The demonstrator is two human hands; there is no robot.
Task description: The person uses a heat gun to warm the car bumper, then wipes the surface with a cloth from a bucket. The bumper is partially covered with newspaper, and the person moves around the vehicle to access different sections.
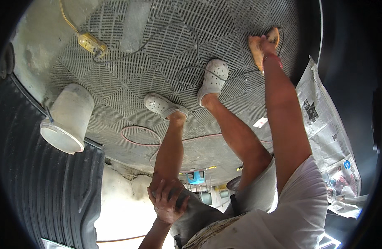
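My right hand [268, 46] reaches far out at the upper right and is closed around an orange corded power tool [256, 49]. My fingers and the distance hide much of it, so its exact kind cannot be made out. The tool is beside a black panel at the right. A dark cord [240, 76] trails from it over the grated floor mat. My left hand [167, 201] lies on my left knee with its fingers spread, holding nothing.
A yellow power strip [92, 44] lies on the grey floor mat [128, 79] at the upper left. A whitish bucket [70, 116] stands at the left near black ribbed panels [46, 178]. Newspaper [323, 124] covers part of the right side. A reddish hose [141, 128] loops behind my feet.
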